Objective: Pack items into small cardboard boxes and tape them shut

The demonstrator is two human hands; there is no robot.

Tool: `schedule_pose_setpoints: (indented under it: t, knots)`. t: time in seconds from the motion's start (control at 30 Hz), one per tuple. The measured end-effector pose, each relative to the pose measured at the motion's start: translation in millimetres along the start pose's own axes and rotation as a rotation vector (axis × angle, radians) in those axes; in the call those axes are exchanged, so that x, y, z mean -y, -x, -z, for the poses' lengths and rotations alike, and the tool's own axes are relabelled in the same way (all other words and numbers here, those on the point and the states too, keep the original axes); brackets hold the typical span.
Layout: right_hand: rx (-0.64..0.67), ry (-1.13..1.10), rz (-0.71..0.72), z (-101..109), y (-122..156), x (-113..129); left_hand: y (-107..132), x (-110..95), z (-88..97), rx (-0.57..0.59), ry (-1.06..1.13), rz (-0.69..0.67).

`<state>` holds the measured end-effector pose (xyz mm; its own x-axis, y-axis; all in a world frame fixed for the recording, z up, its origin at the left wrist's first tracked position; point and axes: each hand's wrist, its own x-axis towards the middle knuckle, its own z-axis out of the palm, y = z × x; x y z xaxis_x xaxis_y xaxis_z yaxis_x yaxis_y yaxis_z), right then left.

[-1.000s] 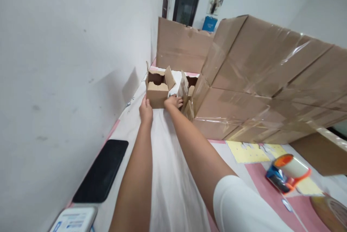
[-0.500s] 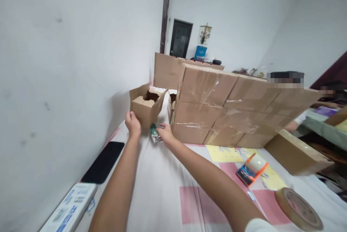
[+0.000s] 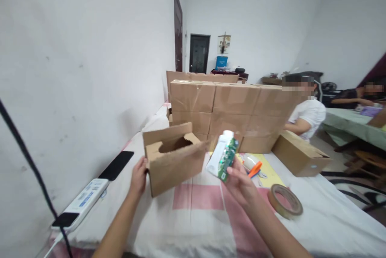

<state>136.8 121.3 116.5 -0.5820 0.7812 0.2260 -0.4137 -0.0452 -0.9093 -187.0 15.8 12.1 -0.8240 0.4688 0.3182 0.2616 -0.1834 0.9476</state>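
My left hand [image 3: 139, 174] grips the left end of an open cardboard box [image 3: 177, 169], its flaps standing up and a cut-out opening showing at the top. In my right hand [image 3: 239, 181] is a small white and green drink carton [image 3: 223, 155] with a white cap, held tilted just right of the box. The fingers of my right hand close around the carton's lower part. What lies inside the box is hidden from this angle.
Stacked taped cardboard boxes [image 3: 193, 97] stand behind. A tape roll [image 3: 285, 201], an orange tape dispenser [image 3: 255, 169] and another box [image 3: 301, 153] lie to the right. On the left are a black phone [image 3: 117, 165] and a white power strip [image 3: 86, 197]. A person in white [image 3: 310, 117] sits beyond.
The box has come nearer and turned, with my left hand on its end. My right hand has lifted the carton from the table and brought it to the right. The view has shifted.
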Motion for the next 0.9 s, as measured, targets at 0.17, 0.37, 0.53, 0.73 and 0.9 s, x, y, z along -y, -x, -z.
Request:
schedule_pose_setpoints:
  t: [0.17, 0.37, 0.53, 0.73, 0.9]
  knots:
    - [-0.184, 0.297, 0.400, 62.9, 15.3, 82.2, 92.0, -12.5, -83.8, 0.417, 0.166, 0.106]
    - [0.013, 0.629, 0.375, 72.2, 18.2, 111.4, 125.5, -15.5, -108.3, 0.392, 0.188, 0.078]
    - [0.318, 1.158, 0.294, 56.2, 25.9, 96.1, 118.4, -25.1, -97.3, 0.275, 0.128, -0.087]
    - [0.596, 1.529, 0.239, 40.2, 14.8, 77.8, 101.4, -64.9, -72.8, 0.503, -0.076, -0.382]
    - [0.811, 1.555, 0.164, 40.6, -1.1, 52.8, 95.3, -88.1, -58.9, 0.857, -0.263, -0.524]
